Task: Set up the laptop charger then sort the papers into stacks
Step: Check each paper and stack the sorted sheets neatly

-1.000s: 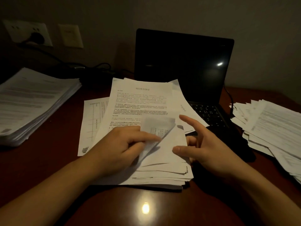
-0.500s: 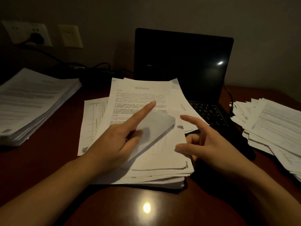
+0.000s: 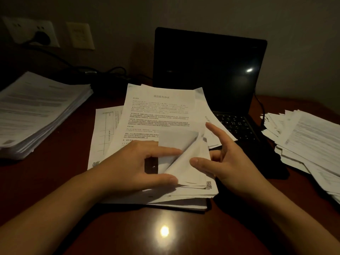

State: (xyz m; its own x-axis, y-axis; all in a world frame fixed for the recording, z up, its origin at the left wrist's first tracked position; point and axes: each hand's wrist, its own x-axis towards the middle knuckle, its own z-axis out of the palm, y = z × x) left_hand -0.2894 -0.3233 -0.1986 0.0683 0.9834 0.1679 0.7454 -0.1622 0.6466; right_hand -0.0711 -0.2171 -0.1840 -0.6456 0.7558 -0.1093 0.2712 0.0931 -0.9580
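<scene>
The fingers of the left hand work at the near right corner of the pile of papers. Forefinger and thumb hold the bent-up corner of the top sheet between them, blank back showing. Just right of those fingertips the right hand is spread and relaxed and grips nothing; its thumb tip touches the raised paper and its forefinger points away. Beyond the fingers, the top sheet's heading reads 项目转包协议, while the smaller print below is too fine to read. Under the right thumb a square code mark sits on a lower sheet, its digits blurred. Past the right fingertips stands the open laptop, its screen dark. Well left of the left fingers lies a neat stack, and well right of the right fingers a loose heap. Far beyond the left fingers a black cable crosses the desk, and a plug sits in the wall socket.
</scene>
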